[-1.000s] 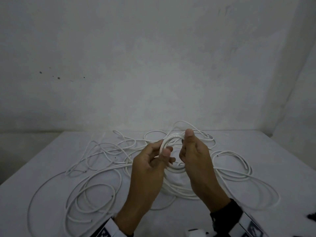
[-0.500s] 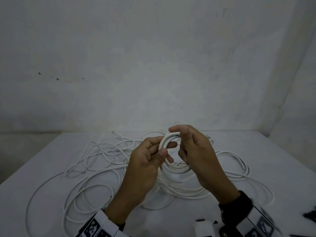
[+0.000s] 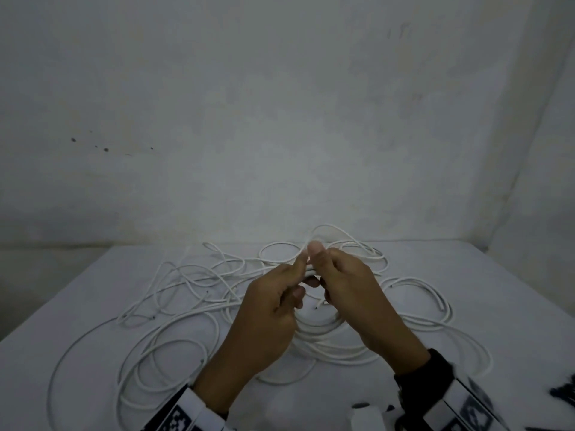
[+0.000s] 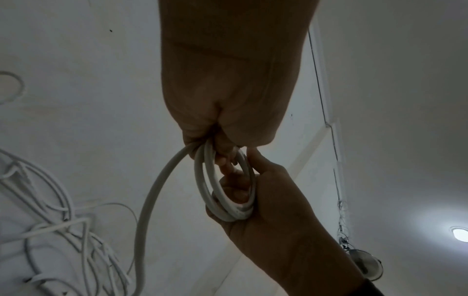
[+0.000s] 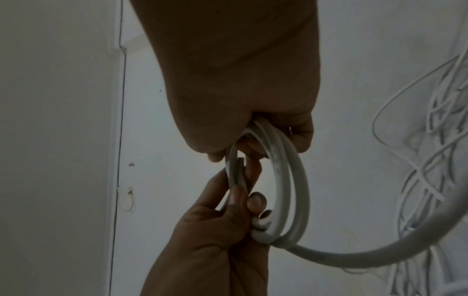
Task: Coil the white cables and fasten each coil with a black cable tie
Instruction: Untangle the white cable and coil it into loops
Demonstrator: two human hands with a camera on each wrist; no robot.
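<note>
Both hands are holding a small white cable coil (image 4: 222, 192) in the air above the table (image 3: 466, 290). The left hand (image 3: 273, 309) is gripping one side of the coil with curled fingers, and the right hand (image 3: 351, 293) is pinching the opposite side. A loose cable strand (image 4: 152, 200) is trailing down from the coil to the tangled white cables (image 3: 193, 293) lying on the table. Black cable ties (image 3: 564, 396) are lying at the table's near right edge.
</note>
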